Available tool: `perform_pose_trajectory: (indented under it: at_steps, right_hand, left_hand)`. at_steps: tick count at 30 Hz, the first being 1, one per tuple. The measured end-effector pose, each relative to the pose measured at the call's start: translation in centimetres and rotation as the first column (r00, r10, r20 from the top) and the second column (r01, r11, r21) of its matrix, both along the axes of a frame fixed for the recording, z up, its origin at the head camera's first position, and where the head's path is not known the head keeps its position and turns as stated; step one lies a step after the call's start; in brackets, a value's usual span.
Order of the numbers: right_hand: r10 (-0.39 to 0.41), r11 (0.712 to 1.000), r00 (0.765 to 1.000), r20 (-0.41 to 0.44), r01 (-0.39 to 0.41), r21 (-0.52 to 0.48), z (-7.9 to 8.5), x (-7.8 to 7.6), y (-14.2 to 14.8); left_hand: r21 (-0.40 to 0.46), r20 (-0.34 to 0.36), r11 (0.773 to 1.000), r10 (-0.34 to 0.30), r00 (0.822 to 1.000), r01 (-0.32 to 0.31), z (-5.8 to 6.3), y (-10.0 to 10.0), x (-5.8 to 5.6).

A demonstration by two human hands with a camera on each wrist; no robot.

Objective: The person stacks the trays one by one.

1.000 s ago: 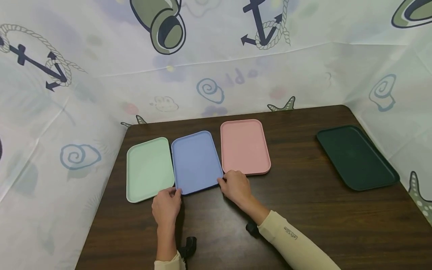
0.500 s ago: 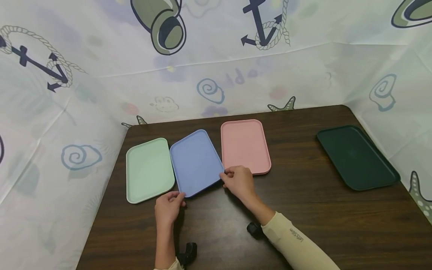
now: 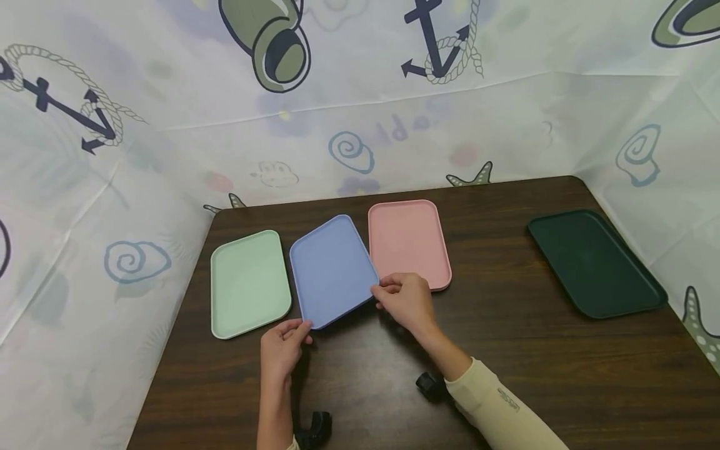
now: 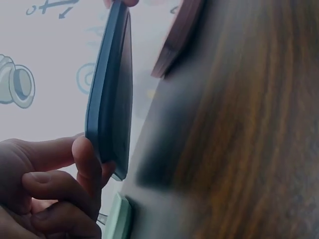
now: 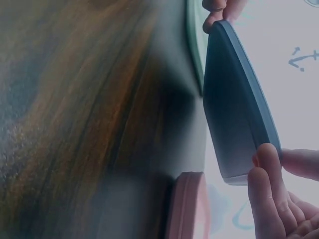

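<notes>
A blue rectangular tray [image 3: 334,272] is held above the dark wood-grain worktop [image 3: 619,375], between a pale green tray [image 3: 250,284] and a pink tray [image 3: 409,240]. The left hand [image 3: 281,350] has its grip clamped on the blue tray's near left corner; the right hand [image 3: 406,301] has its grip clamped on the near right corner, by the pink tray. Well apart on the right lies a dark green tray [image 3: 596,262]. A nautical-patterned sheet [image 3: 225,144] rises behind the worktop.
</notes>
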State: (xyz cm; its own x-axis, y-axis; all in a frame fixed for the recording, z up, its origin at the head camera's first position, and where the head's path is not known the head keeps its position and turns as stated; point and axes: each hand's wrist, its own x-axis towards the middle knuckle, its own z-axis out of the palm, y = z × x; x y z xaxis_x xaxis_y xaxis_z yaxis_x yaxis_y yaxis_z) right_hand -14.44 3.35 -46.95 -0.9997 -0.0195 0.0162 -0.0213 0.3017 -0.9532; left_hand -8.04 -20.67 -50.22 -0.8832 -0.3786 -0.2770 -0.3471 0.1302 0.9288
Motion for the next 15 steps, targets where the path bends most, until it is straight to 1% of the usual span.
perform_pose_trajectory:
  at_steps: [7, 11, 13, 15]
  right_hand:
    - [-0.036, 0.998, 0.999, -0.019, 0.035, -0.05, 0.9, 0.5, 1.0]
    - [-0.043, 0.997, 0.999, -0.024, 0.041, -0.069, 1.6, 0.7, 1.8]
    - [-0.048, 0.995, 0.999, -0.016, 0.047, -0.091, 1.9, 0.8, 2.4]
    - [-0.054, 0.992, 0.999, -0.002, 0.054, -0.113, 2.1, 1.0, 3.1]
  left_hand:
    - [0.009, -0.063, 1.0, 0.012, 0.998, -0.012, 1.2, 1.1, 0.2]
    - [-0.049, -0.109, 0.999, 0.008, 0.994, -0.013, 1.6, 1.9, 0.0]
    - [-0.079, -0.13, 0.997, -0.004, 0.992, -0.007, 1.8, 2.3, -0.1]
    - [-0.091, -0.149, 0.996, -0.008, 0.989, -0.006, 2.1, 2.8, -0.4]
